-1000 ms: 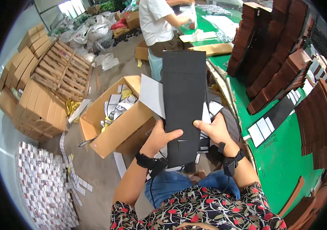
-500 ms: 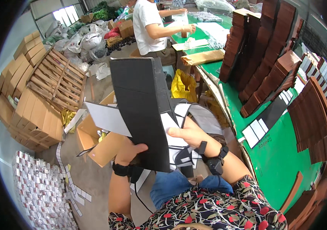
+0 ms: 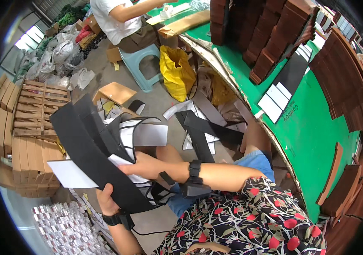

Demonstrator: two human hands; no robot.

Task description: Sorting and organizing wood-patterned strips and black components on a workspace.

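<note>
Held at a slant in front of me is a long black strip of sheet material (image 3: 92, 155). More curved black and white strips (image 3: 128, 131) are bunched behind it. My left hand (image 3: 107, 200) is closed on its lower left edge, with the thumb on the black face. My right hand (image 3: 149, 165) grips the opposite edge together with some of the white-faced pieces. A white flat piece (image 3: 73, 174) sticks out to the left from under the strip. The fingers behind the strips are mostly hidden.
Offcuts of black strip (image 3: 213, 129) lie on the floor by my leg, near a yellow bag (image 3: 177, 74) and a blue stool (image 3: 141, 68). On the right, a green table (image 3: 313, 157) bears stacked brown pieces (image 3: 270, 38). Cartons (image 3: 35, 163) stand left; a seated person (image 3: 117, 17) works ahead.
My view has turned, and the black strips have swung left and tilted in my hands. Both hands still grip them. More of the floor offcuts and the stool now shows.
</note>
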